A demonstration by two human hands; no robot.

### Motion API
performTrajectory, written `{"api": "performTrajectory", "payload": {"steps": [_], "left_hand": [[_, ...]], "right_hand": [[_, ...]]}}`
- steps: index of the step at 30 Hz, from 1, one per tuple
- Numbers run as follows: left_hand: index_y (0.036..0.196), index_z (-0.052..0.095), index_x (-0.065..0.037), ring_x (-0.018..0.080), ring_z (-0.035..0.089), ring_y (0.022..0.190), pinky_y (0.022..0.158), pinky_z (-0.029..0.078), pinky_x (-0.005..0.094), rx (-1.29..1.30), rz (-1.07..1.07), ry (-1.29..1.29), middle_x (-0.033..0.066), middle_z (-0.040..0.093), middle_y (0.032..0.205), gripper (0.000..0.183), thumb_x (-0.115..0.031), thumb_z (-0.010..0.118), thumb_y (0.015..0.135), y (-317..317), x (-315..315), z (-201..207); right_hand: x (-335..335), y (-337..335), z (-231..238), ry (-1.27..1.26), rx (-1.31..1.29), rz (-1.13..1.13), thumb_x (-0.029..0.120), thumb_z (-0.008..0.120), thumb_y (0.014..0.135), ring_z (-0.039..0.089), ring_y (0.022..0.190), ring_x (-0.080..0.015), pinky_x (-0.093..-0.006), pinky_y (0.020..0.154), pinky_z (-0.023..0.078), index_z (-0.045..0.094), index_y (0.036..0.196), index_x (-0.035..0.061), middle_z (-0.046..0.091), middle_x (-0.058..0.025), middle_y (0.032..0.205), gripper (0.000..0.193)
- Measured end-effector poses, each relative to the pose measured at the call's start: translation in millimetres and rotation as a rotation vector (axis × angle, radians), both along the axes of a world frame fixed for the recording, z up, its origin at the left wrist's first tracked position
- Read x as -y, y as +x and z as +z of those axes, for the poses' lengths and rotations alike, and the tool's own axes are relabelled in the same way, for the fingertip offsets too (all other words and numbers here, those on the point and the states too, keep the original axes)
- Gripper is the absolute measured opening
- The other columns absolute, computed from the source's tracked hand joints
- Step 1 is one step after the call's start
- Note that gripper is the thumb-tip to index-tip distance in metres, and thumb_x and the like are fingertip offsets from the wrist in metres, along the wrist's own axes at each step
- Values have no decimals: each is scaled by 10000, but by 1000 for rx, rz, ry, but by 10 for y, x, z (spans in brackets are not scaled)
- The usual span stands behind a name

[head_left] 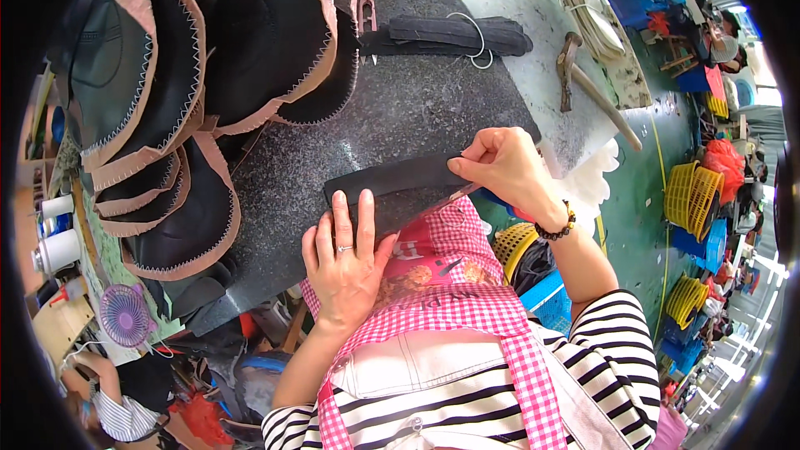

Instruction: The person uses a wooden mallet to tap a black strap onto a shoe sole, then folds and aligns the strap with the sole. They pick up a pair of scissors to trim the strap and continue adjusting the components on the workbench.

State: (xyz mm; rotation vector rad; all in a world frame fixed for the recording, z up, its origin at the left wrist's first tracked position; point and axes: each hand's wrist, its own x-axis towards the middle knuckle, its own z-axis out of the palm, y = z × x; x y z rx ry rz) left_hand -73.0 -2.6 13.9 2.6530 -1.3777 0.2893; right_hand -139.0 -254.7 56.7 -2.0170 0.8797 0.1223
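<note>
A dark, flat strip (400, 177), of leather or cloth, lies along the near edge of the speckled dark stone slab (400, 104). My left hand (346, 262) rests at its left end, fingers stretched out and the index and middle fingertips pressing on it. Thumb and fingers of my right hand (502, 168) pinch the strip's right end. Beyond my hands sits a bundle of similar black strips (458, 35) with a pale loop around it. Small pink-handled thread snips (367, 17) lie beside that bundle.
Stacked black pieces with tan zigzag-stitched edging (308, 83) crowd the slab's left side. On the pale board at right lies a hammer (596, 92), near a stack of cream sheets (593, 21). A purple fan (125, 315) stands at lower left; yellow baskets (693, 193) stand at far right.
</note>
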Motion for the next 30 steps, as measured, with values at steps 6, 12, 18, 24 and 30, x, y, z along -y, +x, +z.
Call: {"api": "performTrajectory", "payload": {"steps": [6, 12, 18, 24, 30], "left_hand": [[1393, 542, -114, 305, 498, 1224, 1078, 369, 480, -60, -97, 42, 176, 507, 1402, 671, -479, 682, 848, 35, 241, 190], [1409, 536, -148, 353, 536, 1211, 1071, 393, 480, -128, -193, -34, 213, 544, 1347, 667, -439, 708, 834, -29, 505, 76], [1384, 563, -163, 353, 549, 1188, 1047, 415, 477, -64, -183, -2, 211, 563, 1314, 625, -436, 707, 840, -56, 557, 52], [1288, 621, -73, 337, 624, 1057, 952, 494, 441, 58, -206, 23, 201, 635, 1185, 442, -253, 653, 885, -10, 624, 112], [1211, 640, 7, 314, 658, 988, 909, 524, 404, 146, -191, 60, 204, 676, 1080, 406, -107, 594, 823, 7, 654, 112]], "right_hand": [[-29, 47, 18, -288, 38, 207, 221, 809, 760, 652, 557, -228, -335, 537, 489, 600, 682, 2, 631, -112, 596, 313], [330, -127, 54, -513, 69, 86, 243, 751, 816, 682, 692, -325, -422, 640, 513, 572, 999, 53, 679, -123, 730, 319], [134, -492, 15, -494, 482, 126, -1, 617, 842, 680, 777, -291, -371, 697, 538, 607, 1003, 48, 686, -107, 849, 168], [71, -383, -95, -324, 517, 111, -57, 559, 861, 681, 911, -300, -362, 769, 543, 596, 1035, 8, 687, -143, 960, 188], [-89, -265, -118, -285, 491, 219, -77, 569, 853, 680, 990, -266, -351, 847, 536, 591, 1108, 2, 693, -126, 1041, 268]]}}
